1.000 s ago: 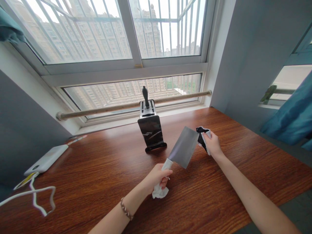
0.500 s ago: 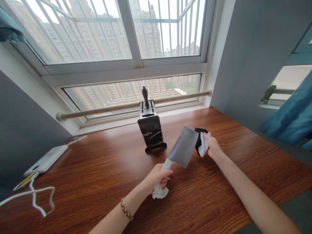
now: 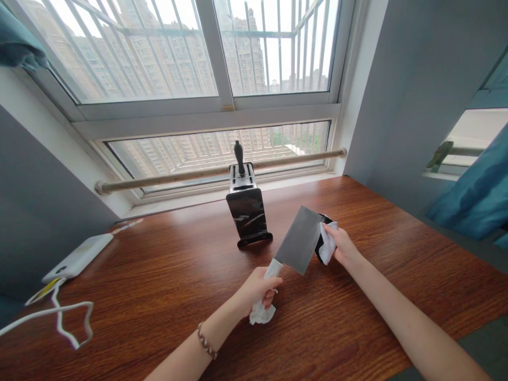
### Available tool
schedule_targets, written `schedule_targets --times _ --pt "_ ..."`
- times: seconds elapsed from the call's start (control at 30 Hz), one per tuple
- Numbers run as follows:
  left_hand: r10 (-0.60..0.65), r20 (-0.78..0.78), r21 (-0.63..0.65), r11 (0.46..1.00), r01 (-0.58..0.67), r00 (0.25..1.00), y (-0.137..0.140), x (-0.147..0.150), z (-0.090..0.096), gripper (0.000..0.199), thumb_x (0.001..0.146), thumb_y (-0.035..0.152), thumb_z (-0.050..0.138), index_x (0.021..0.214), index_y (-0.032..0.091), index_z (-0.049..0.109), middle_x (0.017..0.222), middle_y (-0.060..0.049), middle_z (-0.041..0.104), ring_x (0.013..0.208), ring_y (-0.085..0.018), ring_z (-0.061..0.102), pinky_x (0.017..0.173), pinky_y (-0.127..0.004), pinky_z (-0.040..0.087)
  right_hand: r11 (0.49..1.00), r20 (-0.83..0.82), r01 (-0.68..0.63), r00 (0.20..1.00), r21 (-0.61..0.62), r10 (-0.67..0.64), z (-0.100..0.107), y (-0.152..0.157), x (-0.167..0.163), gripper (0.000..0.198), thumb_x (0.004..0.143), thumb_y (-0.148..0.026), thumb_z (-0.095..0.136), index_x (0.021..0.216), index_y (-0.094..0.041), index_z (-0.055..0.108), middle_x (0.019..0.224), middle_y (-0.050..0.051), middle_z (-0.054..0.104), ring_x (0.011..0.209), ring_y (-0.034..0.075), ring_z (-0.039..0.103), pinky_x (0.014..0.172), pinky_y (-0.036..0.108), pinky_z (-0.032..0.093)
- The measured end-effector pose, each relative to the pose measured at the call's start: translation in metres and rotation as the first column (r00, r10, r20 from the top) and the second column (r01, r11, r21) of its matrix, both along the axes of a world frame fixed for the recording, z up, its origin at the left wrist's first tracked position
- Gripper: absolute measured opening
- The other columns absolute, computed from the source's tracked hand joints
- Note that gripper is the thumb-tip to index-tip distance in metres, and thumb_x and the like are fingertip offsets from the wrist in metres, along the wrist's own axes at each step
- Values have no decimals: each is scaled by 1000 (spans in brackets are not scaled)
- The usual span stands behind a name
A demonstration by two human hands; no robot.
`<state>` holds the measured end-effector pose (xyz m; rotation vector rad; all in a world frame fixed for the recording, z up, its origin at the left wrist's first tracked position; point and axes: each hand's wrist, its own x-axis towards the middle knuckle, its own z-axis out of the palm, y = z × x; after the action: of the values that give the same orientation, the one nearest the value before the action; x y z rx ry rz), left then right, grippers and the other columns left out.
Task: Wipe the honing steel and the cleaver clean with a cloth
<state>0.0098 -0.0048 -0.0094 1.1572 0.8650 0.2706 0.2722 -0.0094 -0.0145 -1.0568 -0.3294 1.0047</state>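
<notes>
My left hand [image 3: 260, 291] is closed round the handle of a cleaver [image 3: 299, 241], with a white tissue [image 3: 262, 313] wrapped about the grip and bunched below the fingers. The broad grey blade points up and to the right. At its far right edge, my right hand [image 3: 343, 244] pinches a black and white cloth [image 3: 327, 243]. The cloth's folds meet the blade's edge; whether it wraps to the far face is hidden. Beyond the cleaver stands a black knife block [image 3: 246, 214] with one dark-handled tool [image 3: 238, 157] upright in its top.
A white phone [image 3: 77, 257] lies at the left of the brown wooden table [image 3: 159, 296], with a white cable [image 3: 59, 315] trailing from it. A rail [image 3: 186, 178] runs before the window behind the table. A blue curtain [image 3: 472, 190] hangs at the right.
My right hand has moved the cloth slightly left and down, nearer the blade, so it now meets the blade's edge. The cleaver stays almost still in my left hand.
</notes>
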Motion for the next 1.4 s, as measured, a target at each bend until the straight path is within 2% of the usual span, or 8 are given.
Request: schedule_targets --times 0.27,0.4,0.73,1.1,1.4 --pt "-7 -17 56 998 8 1000 0 1 -5 23 71 31 57 68 22 37 36 11 35 28 -5 26 30 -19 26 996 -26 89 996 -7 -89 -9 -1 -15 15 59 -22 72 68 -17 60 64 2 68 59 15 64 60 25 54" --pt "1 -4 54 999 0 1000 0 -1 -8 23 71 31 57 69 22 37 37 11 35 28 -5 26 30 -19 26 996 -21 87 996 -10 -88 -9 -6 -28 17 59 -24 73 68 -18 60 66 3 68 60 17 65 61 26 55" --pt "82 -16 10 997 -82 996 1 2 -4 30 70 37 61 68 22 35 37 12 34 29 -5 27 32 -19 25 997 2 -55 998 -51 55 -11 -21 -61 24 58 -31 75 71 -16 62 66 4 69 61 19 65 61 28 53" --pt "125 18 -13 992 -124 992 3 2 -4 31 70 40 62 74 21 37 38 11 34 31 -5 28 33 -20 25 969 26 -239 970 -65 241 -10 -33 -83 25 61 -34 74 75 -16 63 68 3 70 65 20 66 65 29 51" --pt "152 -33 -39 987 -154 988 1 3 1 26 74 36 59 75 22 37 38 12 32 32 -5 27 36 -20 24 954 24 -290 956 -73 292 -9 -40 -91 32 62 -38 74 82 -16 62 73 4 71 70 21 67 67 29 51"
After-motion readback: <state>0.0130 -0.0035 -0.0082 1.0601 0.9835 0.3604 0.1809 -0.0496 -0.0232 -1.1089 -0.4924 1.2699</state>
